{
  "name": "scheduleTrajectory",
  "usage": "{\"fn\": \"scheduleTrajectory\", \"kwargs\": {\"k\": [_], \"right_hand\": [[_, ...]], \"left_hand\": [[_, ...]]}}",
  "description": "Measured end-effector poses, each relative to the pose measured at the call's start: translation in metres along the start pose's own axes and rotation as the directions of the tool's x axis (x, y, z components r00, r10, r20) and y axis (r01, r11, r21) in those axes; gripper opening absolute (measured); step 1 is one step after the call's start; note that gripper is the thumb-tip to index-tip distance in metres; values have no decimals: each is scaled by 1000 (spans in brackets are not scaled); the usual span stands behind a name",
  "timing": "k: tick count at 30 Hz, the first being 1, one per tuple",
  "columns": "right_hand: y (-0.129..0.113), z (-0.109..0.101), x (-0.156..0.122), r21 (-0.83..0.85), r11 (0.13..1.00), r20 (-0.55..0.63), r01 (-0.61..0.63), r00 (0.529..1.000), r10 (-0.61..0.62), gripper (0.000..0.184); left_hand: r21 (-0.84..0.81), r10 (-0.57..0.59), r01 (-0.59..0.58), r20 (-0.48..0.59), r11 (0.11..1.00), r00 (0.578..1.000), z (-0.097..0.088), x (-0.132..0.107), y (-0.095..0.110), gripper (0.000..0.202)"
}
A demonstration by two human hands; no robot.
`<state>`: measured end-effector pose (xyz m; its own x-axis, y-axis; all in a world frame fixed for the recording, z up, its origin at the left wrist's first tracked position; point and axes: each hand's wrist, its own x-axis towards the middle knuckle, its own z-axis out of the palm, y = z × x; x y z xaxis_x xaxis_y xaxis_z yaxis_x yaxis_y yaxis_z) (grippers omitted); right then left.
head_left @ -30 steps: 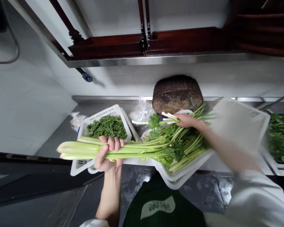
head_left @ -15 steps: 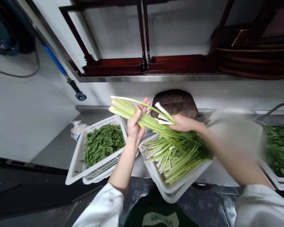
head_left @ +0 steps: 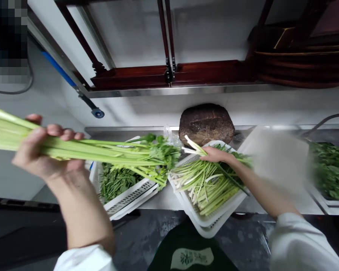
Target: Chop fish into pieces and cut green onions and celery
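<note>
Now: left hand (head_left: 45, 156), fingers (head_left: 56, 130) curled tight round a celery bunch (head_left: 107, 152). The bunch is held level in the air, butt ends running off the left edge and leafy tips over the left basket (head_left: 130, 197). Right hand (head_left: 216, 154) is closed on a few stalks (head_left: 193, 145), white ends pointing left, just above the middle basket (head_left: 211, 223).

Contents:
- Left basket: chopped greens (head_left: 114, 180).
- Middle basket: loose celery (head_left: 206, 188); it sits nested in a second basket.
- Tray (head_left: 327, 203), far right: leafy greens (head_left: 330, 169).

A dark block (head_left: 206, 122) stands against the wall behind the middle basket.
</note>
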<state>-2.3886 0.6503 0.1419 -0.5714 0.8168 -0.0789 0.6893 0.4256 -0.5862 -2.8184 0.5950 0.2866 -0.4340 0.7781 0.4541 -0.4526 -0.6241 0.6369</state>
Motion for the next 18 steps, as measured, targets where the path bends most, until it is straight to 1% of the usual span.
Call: {"fn": "scheduleTrajectory", "kwargs": {"k": [1, 2, 3, 4, 6, 8, 9, 10, 11, 13, 15, 16, 18], "right_hand": [[-2, -8, 4, 11, 1000, -22, -20, 1000, 20, 16], [-7, -19, 9, 31, 999, -53, -34, 998, 36, 18], [-14, -30, 15, 59, 998, -87, -31, 996, 36, 20], [-24, -43, 21, 93, 996, -119, 4, 993, 7, 23], [-51, -64, 35, 165, 981, -159, 101, 984, -74, 28], [-84, -73, 49, 230, 952, -161, 201, 973, -167, 33], [-100, -72, 55, 250, 936, -171, 249, 962, -211, 36], [-115, -67, 60, 256, 922, -205, 291, 948, -243, 38], [-128, -59, 65, 249, 913, -266, 324, 929, -257, 41], [-145, -40, 73, 220, 910, -437, 352, 869, -231, 48], [-151, -22, 78, 228, 916, -590, 330, 795, -140, 56], [-151, -16, 81, 250, 916, -642, 315, 762, -86, 59], [-150, -12, 84, 299, 905, -693, 304, 721, -14, 67]], "left_hand": [[24, -8, 8, -25, 1000, 1000, -4, 0, 7, 21], [35, -11, 13, -45, 999, 999, -6, -1, 9, 17], [45, -29, 31, -52, 999, 998, -6, -5, 5, 10], [52, -57, 59, -51, 997, 997, -3, -10, -5, 5], [65, -138, 140, -24, 988, 990, 9, -23, -38, 21], [67, -236, 235, 18, 970, 971, 31, -36, -80, 29], [58, -288, 285, 60, 957, 956, 44, -42, -100, 31], [38, -315, 313, 79, 949, 946, 57, -48, -119, 34], [14, -328, 328, 78, 945, 942, 69, -52, -134, 37], [-36, -320, 321, 37, 946, 947, 88, -60, -155, 45], [-76, -311, 312, 18, 947, 950, 101, -69, -166, 53], [-90, -310, 311, 31, 946, 950, 105, -73, -169, 58], [-101, -297, 303, 73, 948, 952, 110, -81, -171, 68]]}}
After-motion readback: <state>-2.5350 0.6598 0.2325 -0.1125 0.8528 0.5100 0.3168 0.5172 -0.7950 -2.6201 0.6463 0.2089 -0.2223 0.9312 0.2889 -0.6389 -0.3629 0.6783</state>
